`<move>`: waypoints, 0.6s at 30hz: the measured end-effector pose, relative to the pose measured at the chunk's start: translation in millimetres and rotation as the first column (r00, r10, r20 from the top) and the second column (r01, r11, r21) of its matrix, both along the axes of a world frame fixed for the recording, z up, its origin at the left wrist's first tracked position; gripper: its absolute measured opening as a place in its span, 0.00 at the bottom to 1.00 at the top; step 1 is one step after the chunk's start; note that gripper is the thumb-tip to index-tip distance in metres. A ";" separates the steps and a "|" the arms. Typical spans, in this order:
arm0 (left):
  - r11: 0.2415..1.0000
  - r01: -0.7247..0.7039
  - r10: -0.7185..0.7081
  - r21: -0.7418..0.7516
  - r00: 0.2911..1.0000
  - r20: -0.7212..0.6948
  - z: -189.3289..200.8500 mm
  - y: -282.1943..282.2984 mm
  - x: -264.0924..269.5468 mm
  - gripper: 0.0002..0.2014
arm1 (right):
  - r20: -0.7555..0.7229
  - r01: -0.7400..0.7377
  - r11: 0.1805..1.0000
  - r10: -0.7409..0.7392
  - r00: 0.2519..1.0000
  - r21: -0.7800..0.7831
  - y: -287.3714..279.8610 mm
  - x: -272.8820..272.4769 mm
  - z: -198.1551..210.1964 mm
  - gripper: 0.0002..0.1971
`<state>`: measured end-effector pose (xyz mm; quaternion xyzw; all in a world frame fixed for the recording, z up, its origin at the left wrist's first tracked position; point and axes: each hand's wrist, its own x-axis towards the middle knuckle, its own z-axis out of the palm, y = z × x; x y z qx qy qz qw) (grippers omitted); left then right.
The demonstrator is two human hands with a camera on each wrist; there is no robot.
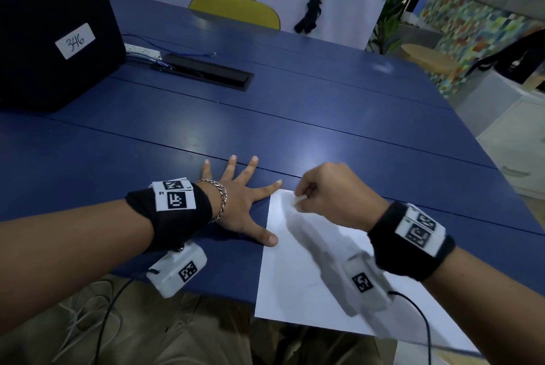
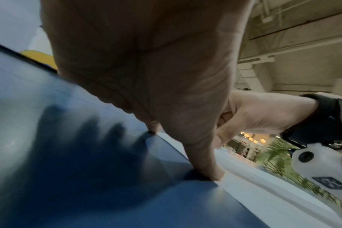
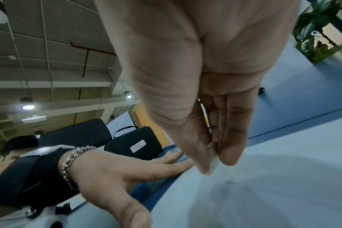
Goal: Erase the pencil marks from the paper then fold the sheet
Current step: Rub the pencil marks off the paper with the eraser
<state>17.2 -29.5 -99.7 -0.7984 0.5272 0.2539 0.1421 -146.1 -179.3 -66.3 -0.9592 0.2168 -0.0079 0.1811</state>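
Note:
A white sheet of paper (image 1: 309,273) lies at the near edge of the blue table (image 1: 265,117), its near part hanging past the edge. My left hand (image 1: 239,202) lies flat with fingers spread, thumb and index tips pressing the sheet's left edge (image 2: 230,182). My right hand (image 1: 330,190) hovers over the sheet's far left corner and pinches a small white eraser (image 1: 299,199) between thumb and fingers. In the right wrist view the eraser (image 3: 214,160) points down at the paper (image 3: 263,185). Pencil marks on the sheet are too faint to make out.
A black case (image 1: 50,40) labelled 346 stands at the far left of the table. A black cable slot (image 1: 206,71) and a white power strip (image 1: 141,50) lie beyond the hands. A yellow chair (image 1: 236,11) sits at the far side.

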 end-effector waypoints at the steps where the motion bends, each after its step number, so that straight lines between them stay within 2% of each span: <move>1: 1.000 0.017 -0.017 -0.010 1.000 0.020 0.1 1.1 -0.5 0.63 | -0.039 0.015 1.000 -0.015 0.999 -0.009 -2.9 -8.3 0.1 0.07; 4: 0.996 0.075 -0.070 -0.043 0.993 0.093 1.9 6.9 -7.7 0.63 | -0.115 0.060 0.998 -0.061 0.991 -0.014 -2.9 -36.4 -5.9 0.06; 7: 0.984 0.162 -0.151 -0.079 0.980 0.127 9.1 16.5 -20.9 0.61 | -0.098 0.102 0.995 -0.101 0.990 0.004 -3.9 -53.9 -8.9 0.05; 9: 0.963 0.234 -0.222 -0.137 0.970 0.095 17.1 20.7 -25.4 0.49 | -0.096 0.101 0.995 -0.101 0.990 -0.003 -8.7 -61.9 -8.7 0.06; 11: 0.911 0.261 -0.278 -0.319 0.961 -0.007 22.7 14.1 -16.8 0.32 | -0.119 0.077 0.997 -0.076 0.990 0.006 -16.1 -67.6 -7.2 0.07; 12: 0.877 0.255 -0.306 -0.408 0.950 -0.065 23.9 6.7 -10.0 0.27 | -0.132 0.060 0.998 -0.057 0.990 0.020 -20.7 -70.2 -5.8 0.08; 14: 0.844 0.261 -0.356 -0.468 0.926 -0.127 23.9 -12.5 2.7 0.21 | -0.153 0.020 0.998 -0.012 0.988 0.053 -28.4 -74.4 -1.4 0.08; 18: 0.856 0.385 -0.467 -0.345 0.862 -0.198 16.5 -44.3 3.0 0.30 | -0.193 -0.026 0.999 0.031 0.981 0.028 -34.6 -77.6 5.2 0.09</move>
